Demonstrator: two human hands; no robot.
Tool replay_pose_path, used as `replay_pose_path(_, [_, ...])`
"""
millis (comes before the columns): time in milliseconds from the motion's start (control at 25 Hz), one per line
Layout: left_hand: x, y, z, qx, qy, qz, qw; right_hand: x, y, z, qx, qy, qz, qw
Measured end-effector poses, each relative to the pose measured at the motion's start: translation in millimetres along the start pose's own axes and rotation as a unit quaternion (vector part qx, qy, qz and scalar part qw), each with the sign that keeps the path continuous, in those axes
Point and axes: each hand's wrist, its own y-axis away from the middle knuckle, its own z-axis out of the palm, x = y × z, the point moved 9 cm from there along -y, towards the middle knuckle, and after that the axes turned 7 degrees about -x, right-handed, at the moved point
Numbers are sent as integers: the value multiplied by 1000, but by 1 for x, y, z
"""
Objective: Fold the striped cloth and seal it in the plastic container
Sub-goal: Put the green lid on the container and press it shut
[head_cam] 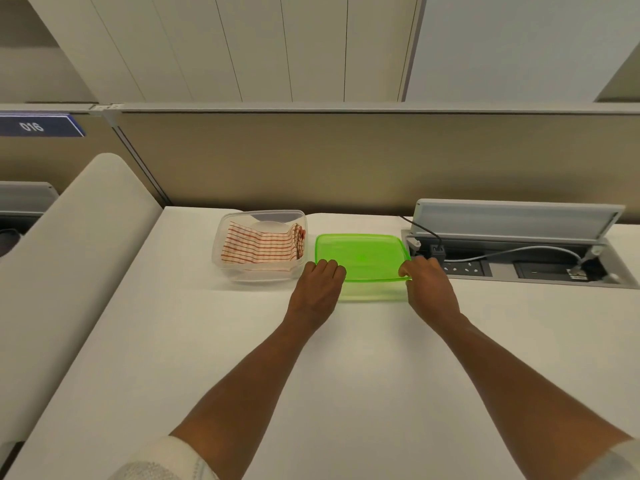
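1. Bench (346, 375): white surface, bearing all items listed below.
2. Plastic container (258, 271): clear, rectangular, uncovered; standing toward the far edge of the bench, left of centre.
3. Striped cloth (263, 247): white with orange-red stripes, folded, lying inside the plastic container; its right end is bunched against the container's right wall.
4. Lid (360, 256): translucent green, rectangular, just beside the plastic container on its right; near edge appears slightly raised, casting a green tint on the bench below.
5. Left hand (318, 289): fingers curled over the lid's near-left corner, gripping it.
6. Right hand (427, 285): fingers closed on the lid's near-right corner, gripping it.
7. Cable tray (554, 271): recessed in the bench right of the lid, flap raised, holding sockets and cables.
8. Partition (311, 161): beige panel behind the bench.
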Motion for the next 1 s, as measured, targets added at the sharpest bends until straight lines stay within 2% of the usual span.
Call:
replay_pose_path(160, [-11, 12, -31, 60, 16, -16, 998, -15, 10, -27, 67, -19, -20, 997])
replay_pose_path(280, [-24, 16, -58, 92, 46, -33, 994, -15, 13, -52, 116, -78, -19, 990])
replay_pose_path(400, [-43, 21, -84, 128, 86, -74, 985, -21, 14, -66, 123, -142, -24, 982])
replay_pose_path(480, [-72, 27, -97, 167, 187, -143, 958, -30, 12, -69, 96, -180, -19, 979])
replay_pose_path(560, [-105, 35, -99, 185, 342, -196, 900, -42, 9, -73, 79, -188, -23, 979])
replay_pose_path(680, [-132, 43, -86, 135, 484, -216, 837, -57, 6, -80, 84, -206, -24, 975])
replay_pose_path(760, [-142, 50, -76, 92, 521, -236, 815, -68, 2, -81, 90, -226, -13, 970])
replay_pose_path(880, [-154, 64, -68, 69, 554, -255, 790, -86, -7, -77, 95, -271, 2, 958])
replay_pose_path(1000, [-170, 76, -69, 80, 532, -248, 806, -108, -21, -60, 82, -363, 46, 927])
